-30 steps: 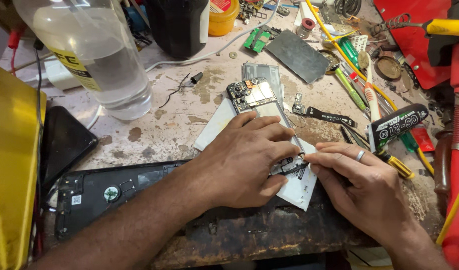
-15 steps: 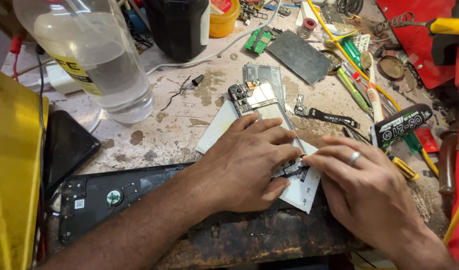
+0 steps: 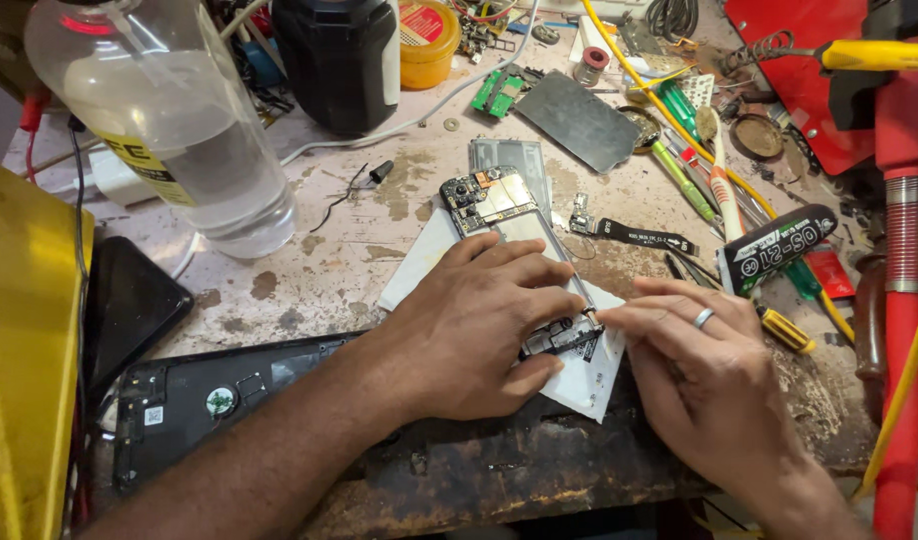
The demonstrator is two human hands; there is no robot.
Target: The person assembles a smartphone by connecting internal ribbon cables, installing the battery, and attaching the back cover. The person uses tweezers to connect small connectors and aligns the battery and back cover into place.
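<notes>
1. While the left hand (image 3: 474, 335) lies flat over the opened phone (image 3: 509, 225), pressing it to the white sheet (image 3: 589, 375), the right hand (image 3: 714, 370) has crept a little inward since half a second back; its pinched fingertips (image 3: 611, 318) now meet the left fingertips over the lower board.
2. Grip, right: thumb and forefinger closed narrowly on something very small at the board's bottom end; what it is cannot be told. Ring on one finger.
3. Grip, left: no grasp, fingers spread and bearing down; the phone is unmoved across the three frames.
4. Judgement: fine work at one spot on the board, in hand and not finished; the hold-down is steady.
5. Location: phone lies mid-bench, near the front edge, top end pointing toward the back.
6. Surface: worn, stained workbench (image 3: 329, 270). Clear plastic bottle (image 3: 179, 130) at the back left corner, black jar (image 3: 344, 60) beside it. Black phone back cover (image 3: 209, 400) along the front edge, left. Flex cable (image 3: 644, 238) just right of the phone; loose tools and a tube (image 3: 774, 250) toward the right edge.
7. Room: nothing beyond the bench shows.
</notes>
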